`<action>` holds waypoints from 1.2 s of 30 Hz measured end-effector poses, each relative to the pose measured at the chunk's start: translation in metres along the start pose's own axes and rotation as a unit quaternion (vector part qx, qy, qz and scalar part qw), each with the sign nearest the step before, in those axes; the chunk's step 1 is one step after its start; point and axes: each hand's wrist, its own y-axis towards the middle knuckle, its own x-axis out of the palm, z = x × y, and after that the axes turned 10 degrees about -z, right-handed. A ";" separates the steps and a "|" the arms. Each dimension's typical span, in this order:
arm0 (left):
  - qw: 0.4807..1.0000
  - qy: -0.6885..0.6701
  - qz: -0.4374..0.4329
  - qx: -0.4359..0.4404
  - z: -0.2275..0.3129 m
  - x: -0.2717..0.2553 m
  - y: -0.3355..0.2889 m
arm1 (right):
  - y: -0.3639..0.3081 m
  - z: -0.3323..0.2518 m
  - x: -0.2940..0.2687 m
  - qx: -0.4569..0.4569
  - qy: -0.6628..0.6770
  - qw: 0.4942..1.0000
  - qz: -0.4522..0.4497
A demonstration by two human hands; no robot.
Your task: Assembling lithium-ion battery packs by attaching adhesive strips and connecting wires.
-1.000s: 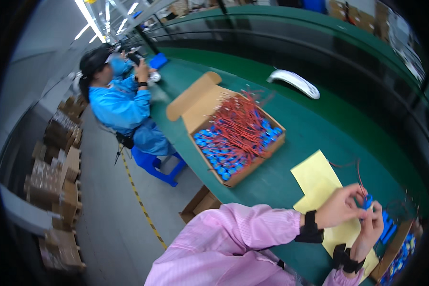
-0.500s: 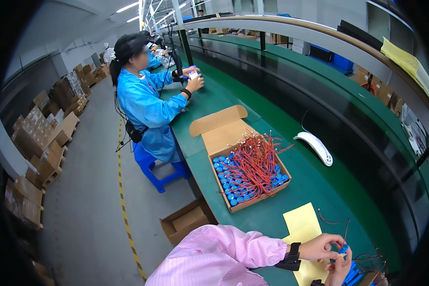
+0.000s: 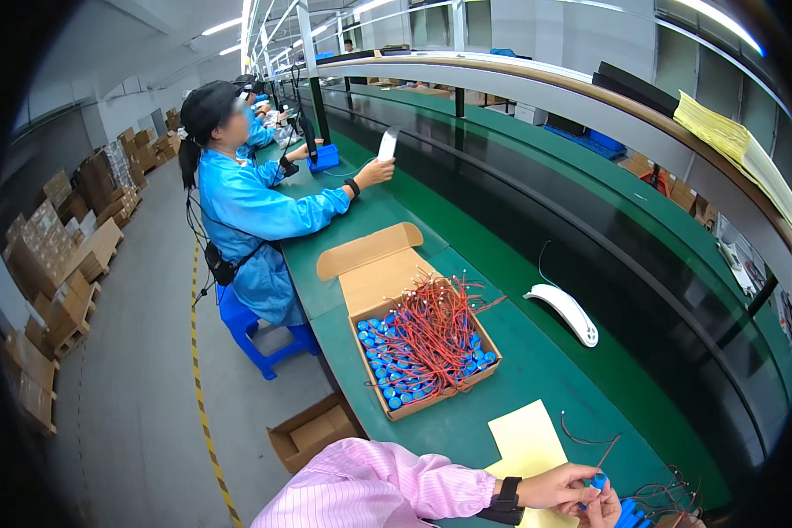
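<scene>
A blue cylindrical battery [image 3: 598, 481] with a thin red wire stands between my fingers at the lower right. My left hand [image 3: 553, 487], in a pink striped sleeve with a black wrist band, pinches it from the left. My right hand [image 3: 604, 510] closes on its lower part; part of that hand is cut off by the lower edge. Yellow sheets [image 3: 525, 436] lie beneath and beside my left wrist. More blue batteries [image 3: 632, 514] with dark and red wires lie just right of my hands.
An open cardboard box [image 3: 431, 400] of blue batteries with tangled red wires [image 3: 427, 339] sits further along the green bench. A curved white part [image 3: 565, 313] lies to its right, beside the dark conveyor [image 3: 642, 273]. At the far left, a co-worker in blue [image 3: 246, 202] holds a white piece.
The view has shifted, so the bench things appear further left and lower. My hands have turned the battery more upright. The co-worker has raised a white piece outward.
</scene>
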 end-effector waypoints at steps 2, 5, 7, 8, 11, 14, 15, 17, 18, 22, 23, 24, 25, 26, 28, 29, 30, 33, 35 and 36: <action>1.000 -0.014 -0.011 0.002 0.002 0.002 0.001 | 0.004 -0.015 0.019 0.009 0.006 1.000 0.015; 1.000 -0.012 0.007 -0.021 -0.005 0.003 0.000 | 0.004 -0.008 0.009 0.031 0.003 1.000 0.003; 0.995 -0.066 0.069 0.001 -0.008 0.000 0.003 | 0.011 -0.001 0.004 -0.015 0.006 0.998 -0.059; 0.997 -0.001 0.079 -0.004 -0.010 -0.007 0.005 | 0.011 -0.002 0.001 -0.008 0.012 0.998 -0.053; 0.993 0.018 0.117 0.010 -0.012 -0.005 0.007 | 0.010 -0.014 0.010 -0.079 0.069 0.994 -0.029; 0.992 0.095 0.066 -0.046 -0.001 -0.001 0.001 | 0.010 -0.031 0.022 -0.026 -0.017 1.000 -0.004; 0.989 0.126 0.039 -0.067 0.005 0.002 0.000 | 0.008 -0.034 0.026 0.025 -0.073 0.997 0.020; 0.983 0.154 -0.015 -0.103 0.011 0.002 -0.001 | 0.010 -0.023 0.030 -0.004 -0.079 0.994 0.074; 0.972 0.180 -0.064 -0.136 0.012 0.005 -0.001 | 0.013 -0.019 0.033 -0.060 -0.153 0.984 0.073; 0.980 0.147 -0.055 -0.121 -0.010 -0.001 -0.013 | 0.014 -0.050 0.044 -0.049 -0.273 0.960 0.026; 0.974 0.102 -0.065 -0.192 -0.006 -0.005 -0.005 | 0.018 -0.047 0.033 -0.047 -0.292 0.954 0.044; 0.966 0.101 -0.088 -0.223 0.004 -0.009 -0.006 | 0.016 -0.046 0.030 -0.061 -0.305 0.949 0.042; 0.961 0.051 -0.106 -0.251 0.015 -0.007 -0.007 | 0.012 -0.055 0.032 -0.022 -0.316 0.947 0.051; 0.964 0.045 -0.111 -0.239 0.030 0.001 -0.005 | 0.009 -0.062 0.036 -0.032 -0.302 0.951 0.059; 0.963 0.018 -0.157 -0.220 0.030 -0.001 -0.014 | -0.001 -0.073 0.041 -0.080 -0.279 0.956 0.048; 0.962 -0.012 -0.176 -0.209 0.027 0.004 -0.013 | -0.009 -0.083 0.044 -0.087 -0.282 0.953 0.063; 0.960 0.004 -0.194 -0.201 0.027 0.010 -0.010 | -0.017 -0.092 0.044 -0.087 -0.297 0.948 0.074; 0.941 0.052 -0.251 -0.219 0.025 0.016 0.000 | -0.052 -0.112 0.047 -0.060 -0.273 0.951 0.133; 0.927 0.094 -0.272 -0.241 0.025 0.016 0.005 | -0.067 -0.129 0.046 -0.068 -0.257 0.946 0.185; 0.902 0.205 -0.291 -0.244 0.027 0.018 0.009 | -0.080 -0.142 0.041 -0.056 -0.290 0.931 0.216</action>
